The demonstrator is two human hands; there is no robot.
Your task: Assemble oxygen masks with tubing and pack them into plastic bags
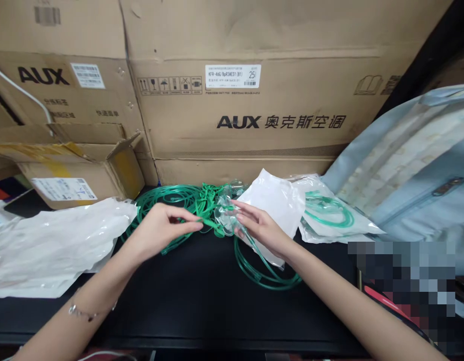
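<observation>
My left hand pinches a green elastic strap between thumb and fingertips. The strap runs to a clear plastic oxygen mask, which my right hand grips at its right side. From the mask a loop of green tubing hangs down onto the black table. Close behind my hands lies a pile of coiled green tubing with a bunch of green straps. The strap's exact attachment on the mask is hard to make out.
White packets lie at the left. A white pouch and a clear-fronted packet with green tubing lie at the right. Behind stand a small open carton and large cardboard boxes. A light-blue bag leans in from the right.
</observation>
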